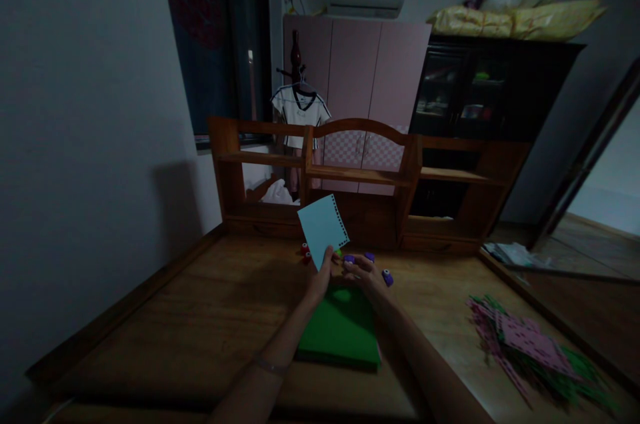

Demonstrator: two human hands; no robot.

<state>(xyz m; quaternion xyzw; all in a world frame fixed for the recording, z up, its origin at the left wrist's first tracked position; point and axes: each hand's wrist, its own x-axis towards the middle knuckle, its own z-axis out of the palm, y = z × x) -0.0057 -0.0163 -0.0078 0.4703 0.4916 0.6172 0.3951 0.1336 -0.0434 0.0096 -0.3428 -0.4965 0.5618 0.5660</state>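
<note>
My left hand (323, 275) pinches the lower corner of a pale blue sheet of paper (323, 227), thumb on the front. A row of small punched holes runs along the sheet's right edge. Close beside it, my right hand (363, 274) is curled with its fingertips at a small purple craft punch (349, 259); the fingers partly cover it. Below both hands, a thick bright green stack, paper or foam sheets (340, 331), lies on the wooden surface. Beyond the hands stand two more purple punches (387, 277), small red ones (307, 255) and a green one (339, 253), partly hidden.
At the right lies a pile of pink and green cut paper strips (535, 344), with a hole-punched pink sheet on top. A wooden shelf headboard (360, 174) closes off the far side of the wooden surface (200, 304). A white wall (100, 144) rises at the left.
</note>
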